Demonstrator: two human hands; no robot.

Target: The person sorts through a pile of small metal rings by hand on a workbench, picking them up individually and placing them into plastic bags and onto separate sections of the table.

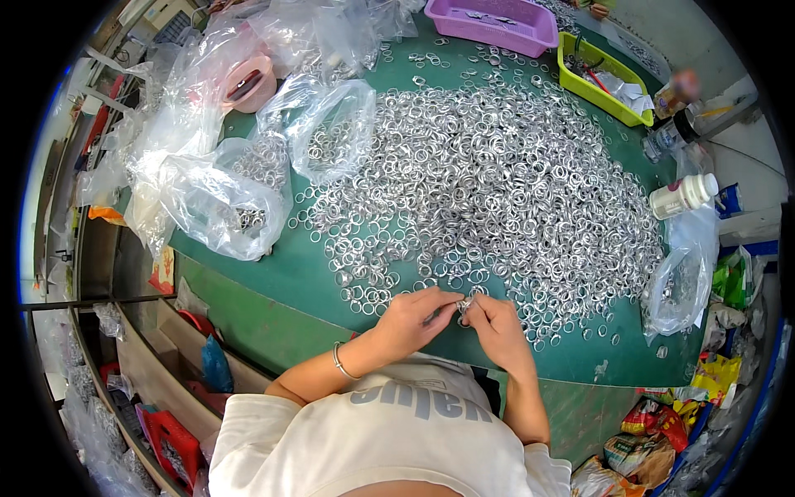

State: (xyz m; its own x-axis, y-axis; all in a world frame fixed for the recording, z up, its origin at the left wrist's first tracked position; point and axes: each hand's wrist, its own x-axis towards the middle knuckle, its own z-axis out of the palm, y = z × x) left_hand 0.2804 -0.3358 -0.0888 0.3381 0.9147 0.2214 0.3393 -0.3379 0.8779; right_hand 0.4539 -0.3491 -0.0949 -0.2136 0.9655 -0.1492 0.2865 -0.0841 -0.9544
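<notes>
A wide heap of silvery metal rings (497, 166) covers much of the green tabletop (302, 277). At the table's near edge, my left hand (416, 319) and my right hand (497, 331) meet, fingertips almost touching. Between them are small silvery rings (464, 306), pinched by the fingers of both hands; how many, I cannot tell. Loose rings lie just beyond my fingers, at the heap's near side. A bracelet circles my left wrist.
Clear plastic bags (224, 199) with rings lie at the left, beside a pink bowl (250, 83). A purple basket (497, 25) and a green basket (604, 79) stand at the back. A white bottle (684, 196) and another bag (679, 290) are at the right.
</notes>
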